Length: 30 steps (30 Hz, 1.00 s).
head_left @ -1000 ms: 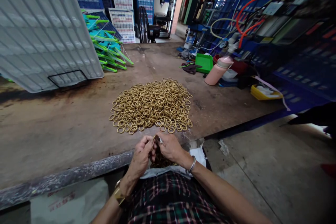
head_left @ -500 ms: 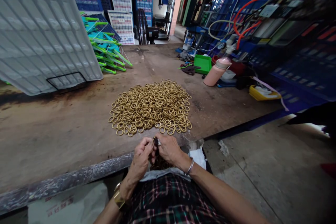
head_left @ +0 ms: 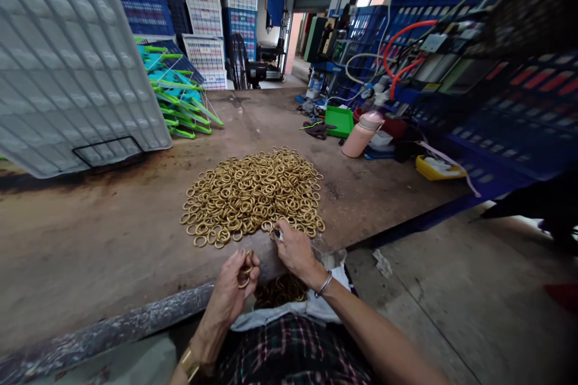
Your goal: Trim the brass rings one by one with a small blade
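Observation:
A heap of brass-coloured rings (head_left: 253, 192) lies on the worktable. Near the table's front edge, my left hand (head_left: 228, 289) is closed around a couple of brass rings (head_left: 245, 271), which show between thumb and fingers. My right hand (head_left: 295, 254) reaches to the front edge of the heap, fingers pinched together. A small dark thing (head_left: 277, 233) shows at its fingertips, too small to name, and a ring lies right by them. Below the hands, more rings (head_left: 280, 290) sit in a white sack (head_left: 266, 316) between the table edge and my lap.
A large ribbed grey-white plastic bin (head_left: 85, 60) stands on the left, with green and blue hangers (head_left: 180, 93) behind it. To the right are a pink bottle (head_left: 361, 134), a green tray (head_left: 338, 121), a yellow tray (head_left: 438, 168) and a machine with orange hoses (head_left: 397, 54).
My hands were together above the sack and are now apart. The right moved forward to the heap; the left shifted slightly left, its rings now visible. The whole view shifted slightly.

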Motion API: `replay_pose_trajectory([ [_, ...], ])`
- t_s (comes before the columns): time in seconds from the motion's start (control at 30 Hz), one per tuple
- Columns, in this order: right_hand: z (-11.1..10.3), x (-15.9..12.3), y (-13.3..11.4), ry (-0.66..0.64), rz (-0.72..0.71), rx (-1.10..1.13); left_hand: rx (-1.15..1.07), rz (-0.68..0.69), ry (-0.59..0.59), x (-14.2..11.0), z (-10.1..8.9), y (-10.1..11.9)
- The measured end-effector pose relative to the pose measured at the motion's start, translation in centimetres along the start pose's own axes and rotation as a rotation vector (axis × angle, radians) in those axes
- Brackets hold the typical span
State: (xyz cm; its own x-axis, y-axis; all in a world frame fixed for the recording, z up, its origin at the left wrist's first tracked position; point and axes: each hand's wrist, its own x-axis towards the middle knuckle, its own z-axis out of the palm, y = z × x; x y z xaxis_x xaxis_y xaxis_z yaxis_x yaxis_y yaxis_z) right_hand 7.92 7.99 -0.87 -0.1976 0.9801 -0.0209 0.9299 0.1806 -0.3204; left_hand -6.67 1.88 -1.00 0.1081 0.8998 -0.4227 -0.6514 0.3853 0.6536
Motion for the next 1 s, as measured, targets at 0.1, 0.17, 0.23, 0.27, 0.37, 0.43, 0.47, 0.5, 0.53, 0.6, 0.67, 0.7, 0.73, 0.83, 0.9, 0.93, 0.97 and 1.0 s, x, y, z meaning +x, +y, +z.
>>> replay_pose_trajectory([
  [0.1, -0.4, 1.1, -0.4, -0.004, 0.018, -0.053, -0.078, -0.014, 0.073, 0.3, -0.1, 0.3],
  [0.17, -0.7, 1.7, -0.9, -0.011, 0.008, -0.081, -0.122, -0.037, 0.096, 0.5, -0.1, 0.5],
  [0.23, -0.8, 2.2, -1.2, -0.027, -0.013, -0.098, -0.168, -0.051, 0.087, 0.5, -0.2, 0.6],
  [0.27, -0.8, 2.3, -1.4, -0.040, -0.021, -0.106, -0.192, -0.055, 0.076, 0.4, -0.3, 0.7],
  [0.37, -0.6, 2.6, -1.6, -0.071, -0.026, -0.124, -0.250, -0.074, 0.046, 0.4, -0.5, 0.9],
  [0.43, -0.5, 2.7, -1.6, -0.076, -0.016, -0.125, -0.260, -0.098, 0.067, 0.5, -0.6, 1.0],
  [0.47, -0.4, 2.7, -1.6, -0.072, -0.011, -0.124, -0.253, -0.104, 0.088, 0.5, -0.6, 1.0],
  [0.5, -0.4, 2.7, -1.5, -0.066, -0.008, -0.123, -0.240, -0.105, 0.109, 0.6, -0.6, 1.0],
  [0.53, -0.3, 2.7, -1.4, -0.057, -0.012, -0.117, -0.222, -0.101, 0.122, 0.6, -0.6, 1.1],
  [0.6, -0.2, 2.7, -1.0, -0.033, -0.040, -0.082, -0.168, -0.071, 0.107, 0.7, -0.4, 1.1],
  [0.67, 0.0, 2.4, -0.6, -0.002, -0.092, -0.005, -0.091, -0.013, 0.080, 0.9, 0.0, 1.0],
  [0.7, 0.1, 2.3, -0.4, 0.010, -0.127, 0.048, -0.048, 0.026, 0.077, 0.9, 0.3, 1.0],
  [0.73, 0.2, 2.1, -0.2, 0.019, -0.166, 0.107, -0.006, 0.062, 0.082, 1.0, 0.5, 0.9],
  [0.83, 0.3, 1.3, -0.2, 0.018, -0.271, 0.308, 0.096, 0.127, 0.112, 1.2, 1.1, 0.7],
  [0.9, 0.1, 0.8, -0.5, 0.013, -0.297, 0.441, 0.143, 0.125, 0.112, 1.3, 1.2, 0.5],
  [0.93, -0.1, 0.5, -0.8, 0.006, -0.300, 0.502, 0.161, 0.117, 0.107, 1.4, 1.1, 0.4],
  [0.97, -0.3, 0.3, -1.1, -0.006, -0.302, 0.558, 0.179, 0.110, 0.100, 1.4, 1.1, 0.3],
  [1.0, -0.5, 0.2, -1.3, -0.019, -0.302, 0.609, 0.198, 0.107, 0.095, 1.4, 0.9, 0.1],
])
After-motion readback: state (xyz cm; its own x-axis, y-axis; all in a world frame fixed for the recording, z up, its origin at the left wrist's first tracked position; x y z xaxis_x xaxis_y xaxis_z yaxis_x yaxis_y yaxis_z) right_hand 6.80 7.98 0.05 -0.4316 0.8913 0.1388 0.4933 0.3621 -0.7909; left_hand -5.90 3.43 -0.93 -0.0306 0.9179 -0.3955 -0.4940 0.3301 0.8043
